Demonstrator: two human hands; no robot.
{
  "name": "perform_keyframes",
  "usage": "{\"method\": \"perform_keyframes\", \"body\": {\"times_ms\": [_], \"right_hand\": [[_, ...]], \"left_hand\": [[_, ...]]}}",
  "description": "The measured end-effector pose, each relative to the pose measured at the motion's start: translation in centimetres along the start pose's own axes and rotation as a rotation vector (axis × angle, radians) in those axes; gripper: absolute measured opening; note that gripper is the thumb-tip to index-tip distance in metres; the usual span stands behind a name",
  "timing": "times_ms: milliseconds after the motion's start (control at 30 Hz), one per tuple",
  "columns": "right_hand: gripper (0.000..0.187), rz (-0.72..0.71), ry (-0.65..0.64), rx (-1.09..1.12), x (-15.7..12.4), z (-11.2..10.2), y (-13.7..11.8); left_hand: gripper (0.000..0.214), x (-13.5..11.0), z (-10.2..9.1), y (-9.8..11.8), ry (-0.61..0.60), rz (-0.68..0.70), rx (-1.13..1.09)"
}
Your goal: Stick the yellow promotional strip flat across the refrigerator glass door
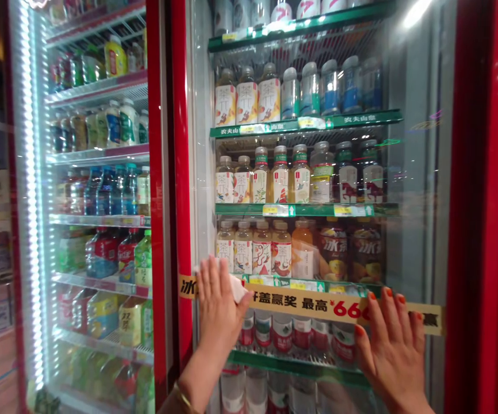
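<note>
The left hand (221, 299) lies against the door (417, 224), fingers straight and open, a white tissue (237, 289) showing beneath it by the thumb, over the gold strip (292, 302). The right hand (391, 345), fingers spread open, covers the strip near its right end. Bottles (280, 175) stand on shelves (305, 125) behind the door

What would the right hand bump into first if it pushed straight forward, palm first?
The right hand would probably meet the glass door and its tan banner strip; it may be touching them now, but depth is unclear.
</note>
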State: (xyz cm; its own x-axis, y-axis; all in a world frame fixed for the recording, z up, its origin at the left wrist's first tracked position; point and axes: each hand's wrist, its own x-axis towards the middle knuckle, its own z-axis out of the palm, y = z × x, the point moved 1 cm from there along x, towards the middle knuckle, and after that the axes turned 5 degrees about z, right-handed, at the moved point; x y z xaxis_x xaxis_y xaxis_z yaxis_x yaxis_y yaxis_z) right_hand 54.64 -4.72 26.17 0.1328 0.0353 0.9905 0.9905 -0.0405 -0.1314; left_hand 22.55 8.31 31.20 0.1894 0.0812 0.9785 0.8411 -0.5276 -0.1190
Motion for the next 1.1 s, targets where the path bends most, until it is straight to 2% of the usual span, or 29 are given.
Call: {"method": "perform_keyframes", "body": {"times_ms": [67, 133, 233, 300, 333, 400, 500, 567, 633, 700, 767, 800, 867, 933, 967, 1000, 1033, 1100], "right_hand": [[0.07, 0.024, -0.005, 0.017, 0.0, -0.1, -0.2], [0.069, 0.061, -0.004, 0.026, 0.1, -0.1, -0.6], [0.068, 0.098, 0.004, 0.037, 0.3, -0.2, -1.2], [0.067, 0.105, 0.012, 0.043, 0.4, -0.4, -1.5], [0.067, 0.106, 0.014, 0.044, 0.4, -0.4, -1.6], [0.066, 0.104, 0.013, 0.043, 0.4, -0.5, -1.6], [0.066, 0.095, 0.009, 0.036, 0.3, -0.5, -1.4], [0.067, 0.088, 0.007, 0.022, 0.2, -0.4, -1.3], [0.068, 0.075, 0.004, 0.002, 0.1, -0.3, -1.1], [0.069, 0.063, 0.006, -0.02, 0.1, -0.2, -1.0], [0.07, 0.052, 0.006, -0.036, 0.0, -0.2, -0.8], [0.07, 0.047, 0.002, -0.04, -0.1, -0.2, -0.7], [0.07, 0.031, -0.006, -0.039, -0.1, -0.3, -0.5], [0.071, 0.013, -0.005, -0.035, -0.1, -0.3, -0.4], [0.072, 0.006, -0.001, -0.034, -0.1, -0.3, -0.3], [0.073, 0.001, 0.0, -0.034, -0.1, -0.3, -0.3], [0.074, -0.003, -0.002, -0.034, -0.1, -0.2, -0.2], [0.075, -0.012, -0.007, -0.038, -0.1, -0.1, -0.1]], "left_hand": [[0.093, -1.5, 0.1, 1.3, -0.043, 0.174, 0.006], [0.099, -3.2, 0.1, 1.0, -0.059, 0.195, 0.041], [0.113, -3.3, -0.1, -0.7, -0.023, -0.079, 0.064], [0.107, -1.7, 0.0, -0.4, 0.014, -0.199, 0.026], [0.101, -0.8, 0.0, 0.4, 0.026, -0.202, 0.002], [0.094, 0.2, 0.2, 2.8, 0.017, -0.114, -0.033], [0.078, -1.2, 0.0, 5.5, -0.04, 0.14, -0.032], [0.068, -2.9, -0.4, 4.9, -0.048, 0.185, 0.012], [0.073, -3.4, -0.6, 2.7, -0.036, 0.057, 0.045], [0.078, -2.2, -0.6, 0.9, -0.01, -0.122, 0.042], [0.08, -0.1, -0.3, 0.9, 0.028, -0.215, 0.011], [0.081, 0.9, -0.1, 1.7, 0.032, -0.213, -0.002], [0.081, 1.5, 0.1, 4.0, -0.006, -0.098, -0.025], [0.078, 0.4, 0.1, 5.7, -0.073, 0.116, -0.034], [0.077, -0.5, 0.0, 5.7, -0.101, 0.195, -0.027], [0.076, -1.4, -0.1, 5.0, -0.117, 0.218, -0.012], [0.077, -2.0, -0.3, 3.9, -0.12, 0.178, 0.01], [0.078, -1.9, -0.4, 0.9, -0.1, -0.04, 0.053]]}}
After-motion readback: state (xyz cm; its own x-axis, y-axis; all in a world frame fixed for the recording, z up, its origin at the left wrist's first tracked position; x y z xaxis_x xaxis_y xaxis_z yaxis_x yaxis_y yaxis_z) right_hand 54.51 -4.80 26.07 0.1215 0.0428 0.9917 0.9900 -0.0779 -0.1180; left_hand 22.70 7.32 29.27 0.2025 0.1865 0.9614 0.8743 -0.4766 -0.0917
